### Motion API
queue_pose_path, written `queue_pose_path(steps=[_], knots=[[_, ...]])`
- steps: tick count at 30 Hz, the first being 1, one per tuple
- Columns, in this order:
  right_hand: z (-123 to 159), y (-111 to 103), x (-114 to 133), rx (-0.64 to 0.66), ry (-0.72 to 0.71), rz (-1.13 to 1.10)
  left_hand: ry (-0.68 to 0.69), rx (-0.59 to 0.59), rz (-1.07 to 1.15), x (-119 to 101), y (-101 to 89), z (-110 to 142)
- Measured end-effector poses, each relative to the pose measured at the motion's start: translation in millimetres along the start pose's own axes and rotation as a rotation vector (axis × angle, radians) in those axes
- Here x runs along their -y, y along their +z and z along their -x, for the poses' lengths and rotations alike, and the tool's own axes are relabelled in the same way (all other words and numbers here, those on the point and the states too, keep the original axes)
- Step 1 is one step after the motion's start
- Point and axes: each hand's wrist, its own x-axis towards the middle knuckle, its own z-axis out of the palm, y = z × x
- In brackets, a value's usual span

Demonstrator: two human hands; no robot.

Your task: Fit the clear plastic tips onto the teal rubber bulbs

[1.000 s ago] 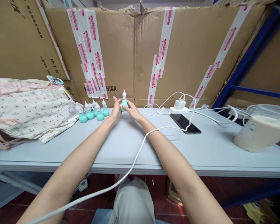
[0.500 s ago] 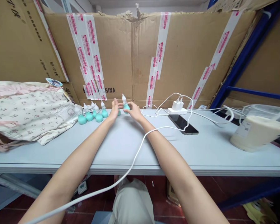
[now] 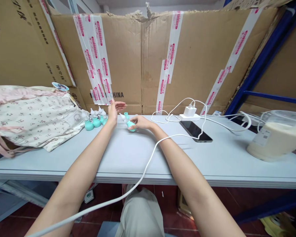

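So, 12 o'clock being straight ahead of the wearer: nearest thing is a knee in pale pants point(image 3: 139, 214), down under the edge of the gray surface point(image 3: 138, 158). A white cable point(image 3: 148, 161) cuts across in front of that, running from about 7 up toward 1 and passing over the right forearm. Up on the surface there's a clear plastic pitcher point(image 3: 268, 144) with cream-colored contents at 2, a floral fabric bag point(image 3: 39, 115) between 10 and 11, and a black phone point(image 3: 196, 131) lying flat at 1.

The right hand point(image 3: 142, 122) is at 12, fingers pinching a teal bulb syringe point(image 3: 130, 125). It's tipped over, white nozzle aimed roughly at 10; can't tell if the bulb touches the surface. Left hand point(image 3: 112, 114) is just beside it toward 11, holding nothing, fingers stretched out toward 3 and pretty loose.

Over at 11, partly blocked by that hand, sits a bunch of other teal bulb syringes point(image 3: 89, 124) with white nozzles. A small teal piece point(image 3: 126, 115) sits just past the pinched one. Farther back, near 1, a white charger point(image 3: 190, 111) is on a power strip point(image 3: 189, 117), and taped cardboard point(image 3: 143, 65) walls off the back at 12.
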Motion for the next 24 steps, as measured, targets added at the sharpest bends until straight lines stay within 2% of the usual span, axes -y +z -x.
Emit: queue_pose_path(steps=[4,15,18,24], knots=[[-1.0,-0.3,-4.0,0.01,0.031,0.057,0.008,0.005,0.013,-1.5,-0.6,-0.1],[-1.7,1.6,-4.1,-0.122,0.004,0.316,-0.016,0.047,0.131,-5.1,-1.6,-0.1],[-3.0,3.8,0.1,-0.178,-0.038,0.304,-0.003,0.056,0.147,-7.9,-5.3,-2.0],[-7.9,14.0,13.8,-0.156,-0.078,0.36,0.009,0.024,0.132,-11.2,-11.3,-5.3]])
